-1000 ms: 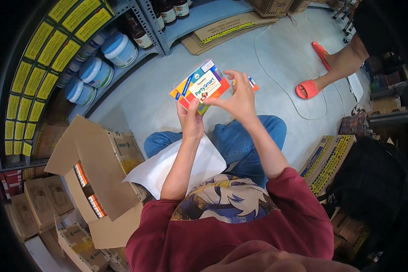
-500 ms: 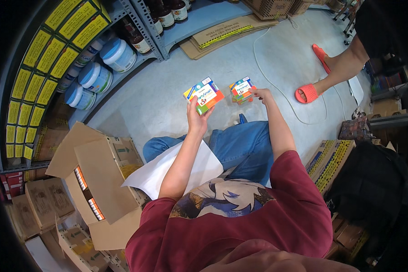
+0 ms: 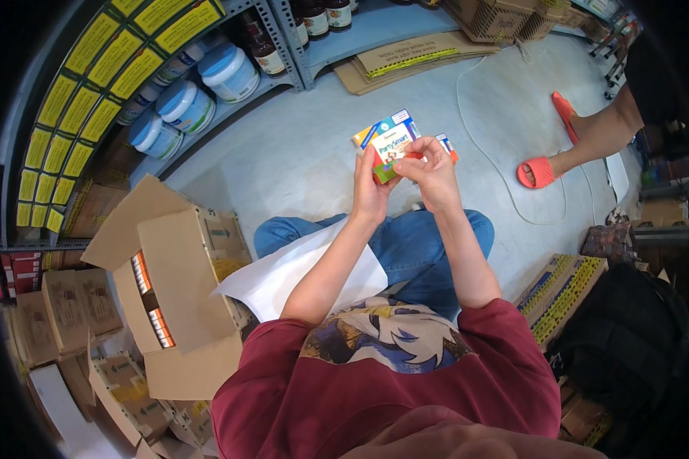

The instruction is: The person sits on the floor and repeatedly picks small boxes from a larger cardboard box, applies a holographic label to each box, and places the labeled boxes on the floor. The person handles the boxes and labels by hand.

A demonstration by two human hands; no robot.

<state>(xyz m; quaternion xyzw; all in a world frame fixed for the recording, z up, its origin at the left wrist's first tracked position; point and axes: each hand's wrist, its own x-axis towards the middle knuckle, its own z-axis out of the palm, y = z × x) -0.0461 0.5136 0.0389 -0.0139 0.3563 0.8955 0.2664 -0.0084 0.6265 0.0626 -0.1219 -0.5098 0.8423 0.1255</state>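
My left hand (image 3: 371, 187) is closed round the lower left part of a small, colourful cardboard box (image 3: 389, 138), held up above my crossed legs. My right hand (image 3: 435, 172) is in front of the box's lower right side, thumb and forefinger pinched together. Whatever lies between those fingertips, if anything, is too small to make out. Behind my right hand shows the edge of a second box (image 3: 447, 145) with similar colours, mostly hidden. A white sheet of paper (image 3: 283, 283) lies across my lap at the left.
An open carton (image 3: 180, 260) with orange-and-white packs inside stands at my left. Shelves with white tubs (image 3: 228, 73) are beyond it. Another person's foot in a red slipper (image 3: 536, 173) is on the right, near a white cable (image 3: 491, 176). A black bag (image 3: 628, 336) sits at lower right.
My right hand has left the second box and come left to the box in my left hand. The view has shifted a little, moving the surroundings rightward in the picture.
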